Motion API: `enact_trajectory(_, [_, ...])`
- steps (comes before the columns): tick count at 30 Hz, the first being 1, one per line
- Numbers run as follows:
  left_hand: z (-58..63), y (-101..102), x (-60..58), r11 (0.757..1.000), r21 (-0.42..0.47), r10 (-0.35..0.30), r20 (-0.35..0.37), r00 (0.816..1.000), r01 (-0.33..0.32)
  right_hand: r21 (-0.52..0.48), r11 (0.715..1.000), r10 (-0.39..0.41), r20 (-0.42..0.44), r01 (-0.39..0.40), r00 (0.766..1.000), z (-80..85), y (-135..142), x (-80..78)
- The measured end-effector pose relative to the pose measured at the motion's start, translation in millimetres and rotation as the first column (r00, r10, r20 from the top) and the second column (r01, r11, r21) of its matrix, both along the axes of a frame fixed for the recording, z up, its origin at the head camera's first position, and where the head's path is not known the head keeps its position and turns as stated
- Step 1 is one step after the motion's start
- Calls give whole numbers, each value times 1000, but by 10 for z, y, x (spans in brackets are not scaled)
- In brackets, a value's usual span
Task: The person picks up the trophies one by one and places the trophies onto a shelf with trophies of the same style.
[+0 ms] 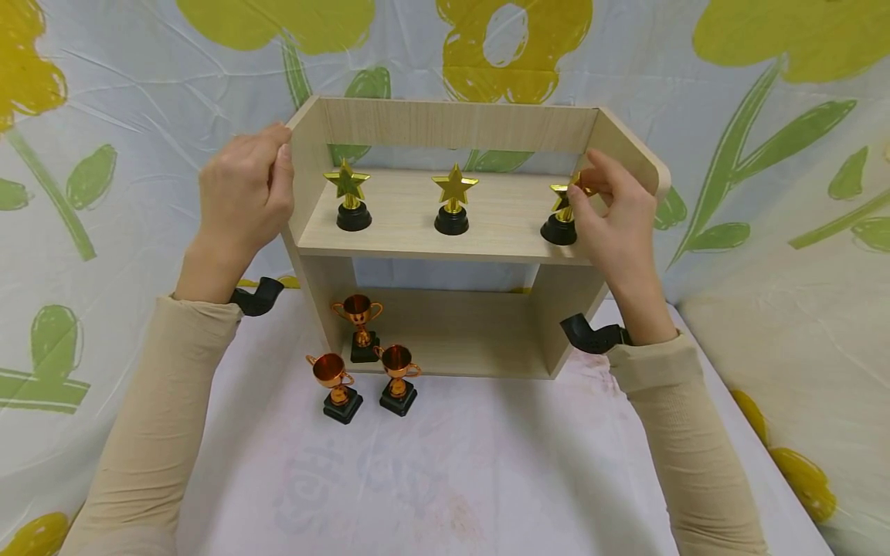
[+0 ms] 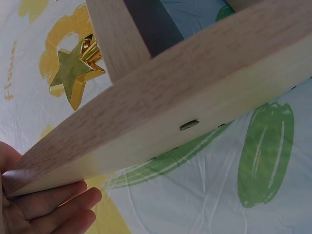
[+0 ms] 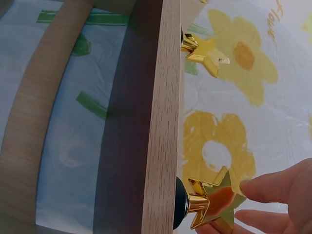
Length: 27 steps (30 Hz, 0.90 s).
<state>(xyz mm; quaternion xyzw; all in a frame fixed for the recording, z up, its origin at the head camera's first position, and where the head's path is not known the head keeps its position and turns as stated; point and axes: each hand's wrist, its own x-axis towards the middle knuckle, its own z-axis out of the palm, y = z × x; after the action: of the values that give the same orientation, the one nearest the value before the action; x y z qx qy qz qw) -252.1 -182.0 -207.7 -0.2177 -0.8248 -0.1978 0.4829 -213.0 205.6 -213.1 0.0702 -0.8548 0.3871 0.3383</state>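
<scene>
My left hand [image 1: 243, 185] grips the upper edge of the left side panel [image 2: 122, 117] of a small wooden shelf unit. In the left wrist view its fingers wrap the panel's end. At the right end of the upper shelf, my right hand [image 1: 619, 216] pinches the star of a gold star trophy [image 1: 558, 229], partly covering it. This trophy's black round base stands on the shelf board. Two matching gold trophies share that board: one in the middle [image 1: 453, 208], one at the left [image 1: 351, 205].
One bronze cup trophy [image 1: 361, 324] stands at the left of the lower compartment. Two more, a left cup [image 1: 337, 382] and a right cup [image 1: 398, 378], stand on the white cloth [image 1: 473, 479] before the unit. A flower-printed curtain [image 1: 139, 93] hangs behind.
</scene>
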Motion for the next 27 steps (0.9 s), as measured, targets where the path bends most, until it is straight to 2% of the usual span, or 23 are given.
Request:
enact_trajectory(13, [-6,1,-1,1000,8,2,-4,1000,-2,118,989,96,-10,-94,995,-85,20,111])
enact_trajectory(20, [-5,3,-4,1000,8,-2,-3,1000,2,199,970,160,-94,-139,983,-170,1,177])
enact_trajectory(27, [-3,3,0,1000,8,-7,-4,1000,7,221,961,210,-190,-167,959,-249,-36,271])
